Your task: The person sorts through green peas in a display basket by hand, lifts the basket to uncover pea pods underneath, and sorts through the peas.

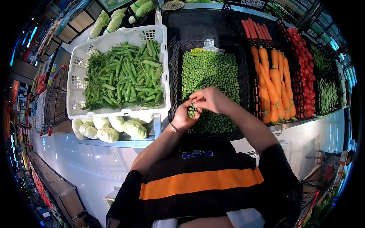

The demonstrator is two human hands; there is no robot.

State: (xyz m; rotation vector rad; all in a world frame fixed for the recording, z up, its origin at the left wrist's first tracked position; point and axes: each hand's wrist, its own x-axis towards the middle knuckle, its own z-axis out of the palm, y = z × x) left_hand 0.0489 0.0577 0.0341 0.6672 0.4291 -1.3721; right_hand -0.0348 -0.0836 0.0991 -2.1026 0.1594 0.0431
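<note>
My left hand (pixel 184 117) is cupped, palm up, around several shelled green peas (pixel 192 111). Above it, my right hand (pixel 211 99) reaches in from the right with thumb and fingers pinched together, almost touching the left fingertips. Whatever sits in that pinch is too small to make out. Both hands are over a black woven basket (pixel 243 81) full of loose peas (pixel 211 70). A clear plastic bag (pixel 210 46) with a yellow strip lies at the back of these peas.
To the left, a white crate (pixel 166 81) holds pea pods (pixel 127 74), with pale cabbages (pixel 135 129) below. On the right are carrots (pixel 274 81), red tomatoes (pixel 304 72) and green beans (pixel 327 95). A shopping cart (pixel 57 98) stands far left.
</note>
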